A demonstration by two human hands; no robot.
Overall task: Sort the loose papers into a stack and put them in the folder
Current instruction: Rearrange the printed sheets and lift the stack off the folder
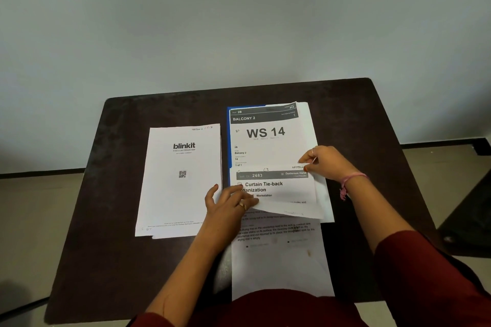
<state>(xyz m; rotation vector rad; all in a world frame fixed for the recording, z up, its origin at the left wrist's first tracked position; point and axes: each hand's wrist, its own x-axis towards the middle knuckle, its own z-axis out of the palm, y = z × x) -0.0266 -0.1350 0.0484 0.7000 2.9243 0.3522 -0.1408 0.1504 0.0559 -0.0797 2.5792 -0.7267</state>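
Note:
A blue folder lies on the dark table, showing only as a strip along the left of a paper stack whose top sheet reads "WS 14". Over the stack's lower half a sheet headed "Curtain Tie-back" is held by both hands: my left hand pinches its lower left edge, my right hand grips its upper right corner. Its near edge curls up. Another printed sheet lies below, reaching the table's front edge. A separate "blinkit" paper pile lies to the left.
The dark table stands against a pale wall. Its back edge runs just behind the stack, and bare tabletop shows at the far left and right. Floor is visible on both sides of the table.

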